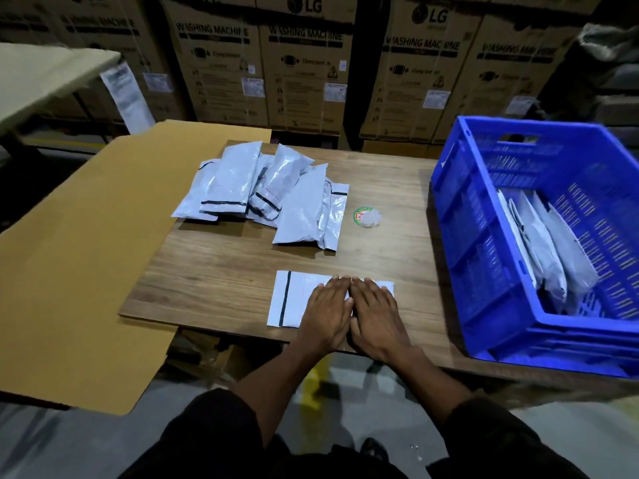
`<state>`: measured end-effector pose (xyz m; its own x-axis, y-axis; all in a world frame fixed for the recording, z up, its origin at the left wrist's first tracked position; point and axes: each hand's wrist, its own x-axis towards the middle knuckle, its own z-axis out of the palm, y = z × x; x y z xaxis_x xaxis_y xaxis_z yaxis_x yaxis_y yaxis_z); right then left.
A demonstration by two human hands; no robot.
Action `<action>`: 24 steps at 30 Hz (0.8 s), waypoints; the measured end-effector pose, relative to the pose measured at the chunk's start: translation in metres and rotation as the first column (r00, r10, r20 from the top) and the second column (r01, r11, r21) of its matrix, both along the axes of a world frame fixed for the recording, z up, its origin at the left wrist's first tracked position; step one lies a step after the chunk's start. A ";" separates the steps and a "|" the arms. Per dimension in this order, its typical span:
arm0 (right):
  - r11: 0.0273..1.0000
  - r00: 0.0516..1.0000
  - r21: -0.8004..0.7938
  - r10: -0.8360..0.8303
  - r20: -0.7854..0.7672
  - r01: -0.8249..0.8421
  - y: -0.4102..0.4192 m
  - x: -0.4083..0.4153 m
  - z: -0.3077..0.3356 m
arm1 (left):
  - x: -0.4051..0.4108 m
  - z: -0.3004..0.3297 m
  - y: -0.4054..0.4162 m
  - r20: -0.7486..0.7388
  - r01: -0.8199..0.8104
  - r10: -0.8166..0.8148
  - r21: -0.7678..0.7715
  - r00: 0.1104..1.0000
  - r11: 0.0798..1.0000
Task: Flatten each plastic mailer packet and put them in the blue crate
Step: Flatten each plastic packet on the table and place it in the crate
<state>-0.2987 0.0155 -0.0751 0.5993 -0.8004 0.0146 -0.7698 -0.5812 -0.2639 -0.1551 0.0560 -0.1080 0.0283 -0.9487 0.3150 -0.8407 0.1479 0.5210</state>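
A white plastic mailer (290, 299) with a black strip near its left end lies flat at the front edge of the wooden table (221, 267). My left hand (326, 311) and my right hand (375, 314) press down on it side by side, palms down, fingers straight. A heap of several puffy grey mailers (266, 191) sits further back on the table. The blue crate (484, 271) stands at the right end of the table, with a few mailers (549, 257) leaning inside it.
A round green-rimmed lid with crumpled plastic (368, 217) lies between the heap and the crate. A large brown cardboard sheet (79, 271) juts out under the table's left side. Stacked washing-machine cartons (304, 70) wall off the back.
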 end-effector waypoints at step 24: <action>0.983 0.953 0.170 -0.018 -0.301 0.073 -0.009 -0.051 0.017 | 0.053 0.003 0.021 0.364 -0.205 0.094 0.278 0.927 0.939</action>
<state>-0.3498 0.0068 -0.0586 0.5176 -0.8004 -0.3025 -0.8534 -0.5085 -0.1147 -0.1016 0.0765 -0.1047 0.1211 -0.9923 0.0266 -0.9735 -0.1135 0.1984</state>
